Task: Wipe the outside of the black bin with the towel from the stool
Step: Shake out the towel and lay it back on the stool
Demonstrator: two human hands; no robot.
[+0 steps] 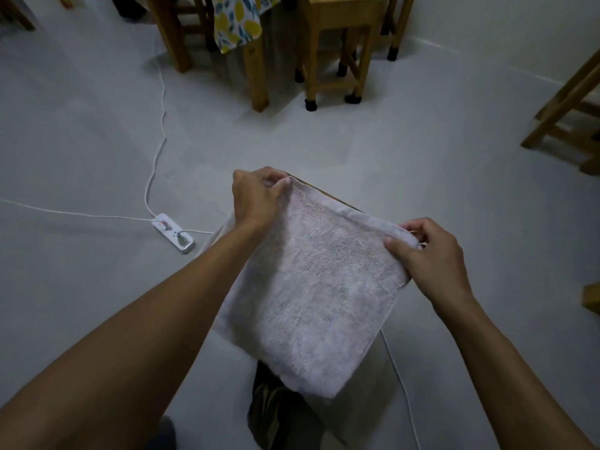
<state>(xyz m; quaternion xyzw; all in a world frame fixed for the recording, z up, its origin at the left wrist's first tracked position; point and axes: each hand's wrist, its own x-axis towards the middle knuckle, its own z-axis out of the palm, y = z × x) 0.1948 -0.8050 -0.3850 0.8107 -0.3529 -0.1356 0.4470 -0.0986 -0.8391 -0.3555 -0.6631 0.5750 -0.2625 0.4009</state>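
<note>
Home dining room: wooden stools (337, 50), tablecloth (238, 21).

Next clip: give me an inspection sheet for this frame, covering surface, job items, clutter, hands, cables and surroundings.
Surface: pale grey floor, bare in the middle.
Job's things: pale towel held spread out, lower part hanging; a dark edge shows just behind its top edge, what it belongs to cannot be told. Black bin: nothing seen.
Clutter: nothing seen.
Hands: left hand pinches one top corner of the towel, right hand pinches the other.
Cables: white power strip on the floor at left with white cords running from it; another white cord below the towel.
Surroundings: wooden stool, table legs, lemon-print cloth, more wooden furniture at right.
</note>
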